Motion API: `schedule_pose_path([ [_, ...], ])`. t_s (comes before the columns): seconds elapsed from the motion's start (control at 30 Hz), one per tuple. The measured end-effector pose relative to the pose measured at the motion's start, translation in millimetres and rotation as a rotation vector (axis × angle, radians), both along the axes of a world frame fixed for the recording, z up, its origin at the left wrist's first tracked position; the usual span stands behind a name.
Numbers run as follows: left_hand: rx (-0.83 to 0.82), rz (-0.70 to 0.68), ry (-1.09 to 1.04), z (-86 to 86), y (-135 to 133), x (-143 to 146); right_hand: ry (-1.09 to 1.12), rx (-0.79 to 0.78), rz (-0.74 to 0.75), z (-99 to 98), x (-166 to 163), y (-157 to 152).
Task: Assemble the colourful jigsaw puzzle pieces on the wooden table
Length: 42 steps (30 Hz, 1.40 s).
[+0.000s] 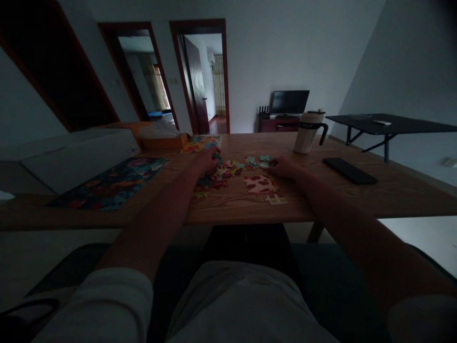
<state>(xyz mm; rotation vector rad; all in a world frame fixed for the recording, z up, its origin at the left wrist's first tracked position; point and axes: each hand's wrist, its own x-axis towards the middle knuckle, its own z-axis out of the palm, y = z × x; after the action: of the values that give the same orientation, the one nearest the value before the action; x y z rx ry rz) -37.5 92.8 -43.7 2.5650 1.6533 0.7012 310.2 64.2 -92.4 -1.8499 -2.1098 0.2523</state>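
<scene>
Puzzle pieces point(228, 170) lie scattered in a loose heap on the wooden surface point(392, 190), and everything else can be placed from that heap. Just in front of it, nearer the person, sits a small joined patch point(262, 183) of pale pieces with red blotches, with one more piece point(277, 200) at its near corner. The left hand point(205, 161) rests on the heap's left edge, fingers curled down onto the pieces; in the dim light I cannot tell whether it grips one. The right hand point(283, 166) lies at the heap's right edge, fingers bent and tips touching the pieces there, and whether it has hold of any is likewise unclear. Left of the heap lies a dark, colourful puzzle board point(114, 183); behind the heap is a second bright picture sheet point(202, 143), with a box point(160, 138) beside it. Right of the heap stands a tall lidded mug point(309, 132) with a handle, and further right a black phone point(350, 170) lies flat.
</scene>
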Motion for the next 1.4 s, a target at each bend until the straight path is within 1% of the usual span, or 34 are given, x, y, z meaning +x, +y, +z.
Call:
schedule_pose_path([
  [0.07,0.036,-0.013,-0.086,6.7,-7,3,0.011,-0.014,0.012,-0.1,1,1],
  [0.1,0.035,-0.046,-0.116,9.9,-12,5,0.019,-0.019,0.019,-0.4,2,2],
  [0.17,-0.016,-0.114,-0.153,15.0,-21,11,0.03,-0.02,0.021,-0.9,3,3],
  [0.23,-0.142,-0.155,-0.2,17.6,-29,17,0.028,-0.014,0.009,-0.2,4,2],
  [0.33,-0.392,-0.227,-0.345,16.2,-36,24,0.026,-0.02,0.0,3.4,3,-2],
  [0.37,-0.44,-0.265,-0.379,14.9,-36,25,0.029,-0.022,0.001,4.8,2,-3],
  [0.4,-0.453,-0.302,-0.392,13.5,-36,25,0.033,-0.021,0.001,5.8,1,-5],
  [0.47,-0.382,-0.34,-0.353,11.4,-36,25,0.034,-0.014,-0.009,7.0,0,-6],
  [0.6,-0.155,-0.292,-0.228,11.8,-38,22,0.021,-0.024,-0.01,6.1,1,-6],
  [0.7,-0.081,-0.282,-0.173,13.3,-39,20,0.013,-0.036,0.003,5.0,3,-4],
  [0.9,-0.143,-0.331,-0.091,11.8,-37,21,0.053,-0.034,0.026,4.8,5,-4],
  [1.07,-0.212,-0.392,-0.037,10.3,-39,23,0.037,-0.043,0.007,4.6,5,-3],
  [1.17,-0.244,-0.431,-0.042,9.2,-39,23,0.036,-0.026,0.024,2.4,6,-1],
  [1.4,-0.296,-0.46,-0.063,9.2,-41,23,0.033,-0.015,0.007,1.9,6,-1],
])
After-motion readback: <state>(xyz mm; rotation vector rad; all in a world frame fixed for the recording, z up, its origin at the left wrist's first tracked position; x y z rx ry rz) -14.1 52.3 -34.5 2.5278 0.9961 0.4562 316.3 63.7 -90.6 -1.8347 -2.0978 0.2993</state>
